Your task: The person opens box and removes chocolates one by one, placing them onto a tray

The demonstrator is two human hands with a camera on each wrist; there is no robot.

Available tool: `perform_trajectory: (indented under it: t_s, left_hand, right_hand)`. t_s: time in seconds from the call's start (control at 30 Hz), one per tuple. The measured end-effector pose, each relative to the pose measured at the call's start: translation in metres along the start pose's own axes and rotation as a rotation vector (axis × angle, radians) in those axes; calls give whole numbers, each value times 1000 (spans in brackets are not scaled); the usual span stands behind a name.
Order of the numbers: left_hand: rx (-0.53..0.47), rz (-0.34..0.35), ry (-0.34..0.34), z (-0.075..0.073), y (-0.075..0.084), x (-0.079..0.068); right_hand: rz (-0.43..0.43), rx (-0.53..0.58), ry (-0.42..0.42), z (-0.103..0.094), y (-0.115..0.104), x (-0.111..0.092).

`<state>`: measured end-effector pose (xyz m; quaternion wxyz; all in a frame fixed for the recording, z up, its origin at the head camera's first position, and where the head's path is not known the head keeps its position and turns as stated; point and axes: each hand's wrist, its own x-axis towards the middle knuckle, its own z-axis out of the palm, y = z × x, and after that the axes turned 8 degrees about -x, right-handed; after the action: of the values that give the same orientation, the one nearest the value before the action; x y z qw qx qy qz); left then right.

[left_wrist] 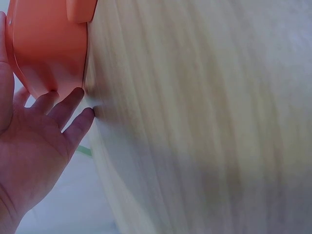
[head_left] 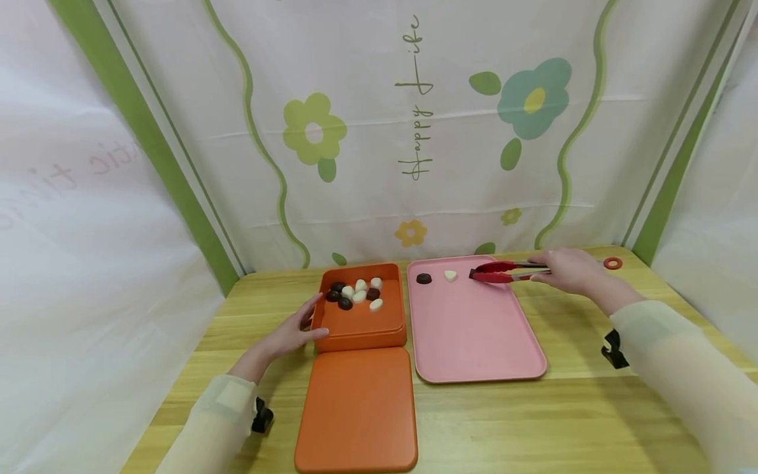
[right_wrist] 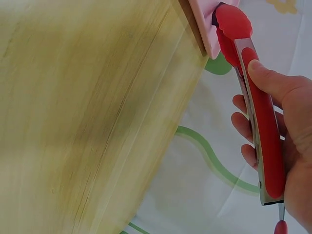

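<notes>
My right hand grips a pair of red-tipped metal tongs. At the back of a pink tray, the tong tips close around a small dark chocolate piece. Left of it on the tray lie a white heart-shaped piece and a round dark piece. My left hand rests against the left side of an orange box, fingers extended along its wall and thumb near the front corner. Inside the box sit several dark and white pieces.
An orange lid lies flat in front of the box, close to the tray's front left corner. Box, lid and tray share a wooden table. A flower-patterned curtain hangs behind the table's back edge and along both sides.
</notes>
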<state>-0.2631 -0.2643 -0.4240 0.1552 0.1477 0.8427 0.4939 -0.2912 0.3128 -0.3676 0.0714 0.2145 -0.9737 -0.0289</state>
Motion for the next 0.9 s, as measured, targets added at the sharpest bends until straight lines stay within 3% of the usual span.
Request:
perform_trajectory:
  t_s: [0.57, 0.9]
  left_hand:
    - [11, 15, -4, 1, 0, 0]
    - [1, 20, -4, -1, -1, 2]
  right_hand:
    - [45, 35, -20, -4, -1, -4]
    - [-17, 34, 67, -31, -20, -1]
